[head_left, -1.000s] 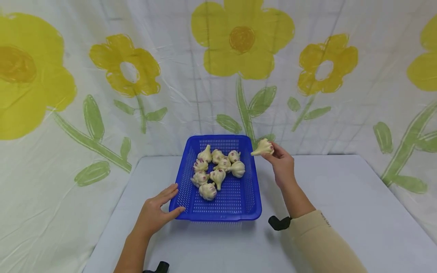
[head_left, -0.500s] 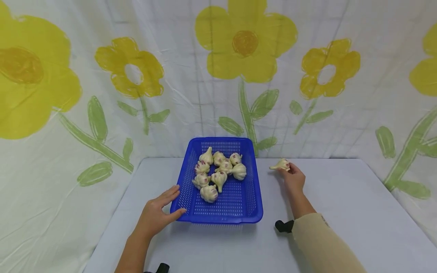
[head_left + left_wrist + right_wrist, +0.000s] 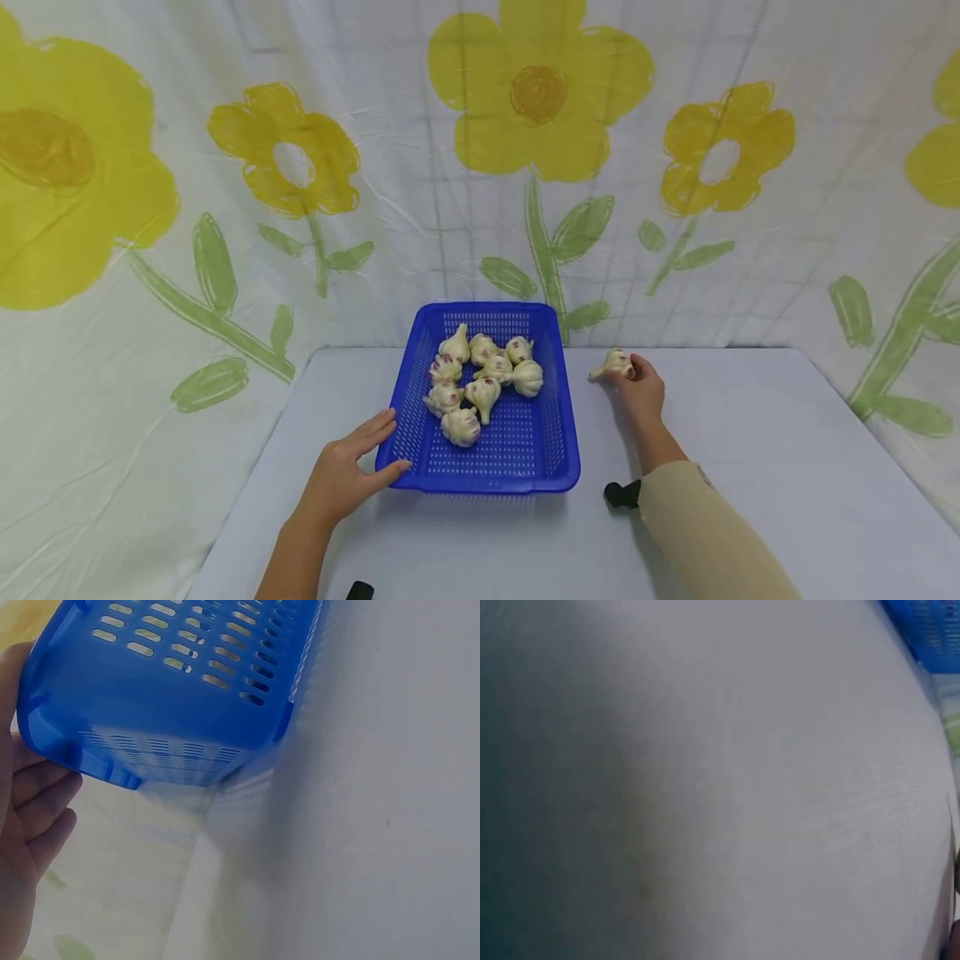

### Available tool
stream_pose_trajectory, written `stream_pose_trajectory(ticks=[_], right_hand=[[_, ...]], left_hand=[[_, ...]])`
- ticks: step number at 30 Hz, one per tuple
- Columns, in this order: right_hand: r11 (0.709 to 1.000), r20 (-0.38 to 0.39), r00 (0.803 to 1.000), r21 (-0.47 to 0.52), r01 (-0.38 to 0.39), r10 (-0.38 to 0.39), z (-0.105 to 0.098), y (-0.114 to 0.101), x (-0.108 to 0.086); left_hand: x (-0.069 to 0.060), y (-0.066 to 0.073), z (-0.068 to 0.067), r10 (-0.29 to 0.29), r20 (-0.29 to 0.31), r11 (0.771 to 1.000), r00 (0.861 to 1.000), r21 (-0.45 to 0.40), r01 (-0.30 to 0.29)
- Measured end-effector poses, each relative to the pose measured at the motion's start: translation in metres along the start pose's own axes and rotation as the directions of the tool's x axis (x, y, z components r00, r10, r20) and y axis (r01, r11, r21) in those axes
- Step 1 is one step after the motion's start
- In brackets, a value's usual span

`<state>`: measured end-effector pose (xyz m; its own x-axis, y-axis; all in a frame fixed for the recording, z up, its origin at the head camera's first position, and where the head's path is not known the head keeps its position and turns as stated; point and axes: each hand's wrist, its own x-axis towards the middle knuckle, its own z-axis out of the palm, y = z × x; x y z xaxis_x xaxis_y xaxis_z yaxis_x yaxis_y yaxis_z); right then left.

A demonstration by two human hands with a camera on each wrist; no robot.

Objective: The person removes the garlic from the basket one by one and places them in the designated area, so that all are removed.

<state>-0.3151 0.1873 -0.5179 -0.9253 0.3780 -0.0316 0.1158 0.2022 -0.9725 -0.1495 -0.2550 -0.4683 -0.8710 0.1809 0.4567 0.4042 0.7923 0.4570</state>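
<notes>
A blue plastic basket (image 3: 480,479) with perforated walls stands on the table, several garlic bulbs (image 3: 483,392) grouped in its left and back parts. At the basket's near left corner my left hand (image 3: 347,475) rests with spread, fairly straight fingers, touching the rim. The left wrist view has these fingers (image 3: 49,806) along the outside of the rim. To the right of the basket, near the table's back edge, my right hand (image 3: 639,393) holds one garlic bulb (image 3: 617,363) by its root end, its stem pointing left. Whether this bulb touches the table is hard to tell.
The table (image 3: 750,433) has a white cover. Behind it hangs a white curtain (image 3: 397,217) printed with yellow flowers. The right wrist view is mostly blurred table surface, a basket corner (image 3: 934,634) at its upper right.
My right hand has carried the garlic bulb from beside the basket's back right rim to the right and down toward the table. My left hand stays at the basket's corner.
</notes>
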Motion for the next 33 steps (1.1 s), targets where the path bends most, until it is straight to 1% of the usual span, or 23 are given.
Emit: stream_pose_trajectory(ticks=[7, 12, 19, 24, 30, 33], right_hand=[[0.998, 0.029, 0.999, -0.061, 0.024, -0.023, -0.001, 0.006, 0.009], [0.995, 0.043, 0.999, -0.092, 0.024, -0.02, -0.004, 0.007, 0.015], [0.995, 0.076, 0.997, -0.099, 0.022, -0.015, -0.009, 0.0, 0.015], [0.994, 0.096, 0.995, -0.104, 0.025, -0.014, -0.01, 0.0, 0.017], [0.994, 0.1, 0.995, -0.108, 0.034, -0.023, -0.01, 0.003, 0.019], [0.994, 0.108, 0.994, -0.107, 0.033, -0.021, -0.01, 0.003, 0.019]], left_hand=[[-0.001, 0.0, -0.001, -0.008, 0.011, 1.0, 1.0, 0.008, 0.008], [-0.001, 0.0, -0.001, -0.002, 0.02, 1.0, 1.0, 0.013, 0.002], [0.0, 0.0, -0.001, 0.03, 0.008, 1.0, 1.0, 0.008, -0.03], [0.002, 0.0, 0.0, 0.037, 0.016, 0.999, 0.999, 0.014, -0.037], [0.001, 0.0, 0.001, 0.013, 0.033, 0.999, 0.999, 0.03, -0.014], [0.0, 0.002, 0.001, -0.005, 0.046, 1.0, 0.999, 0.022, 0.004]])
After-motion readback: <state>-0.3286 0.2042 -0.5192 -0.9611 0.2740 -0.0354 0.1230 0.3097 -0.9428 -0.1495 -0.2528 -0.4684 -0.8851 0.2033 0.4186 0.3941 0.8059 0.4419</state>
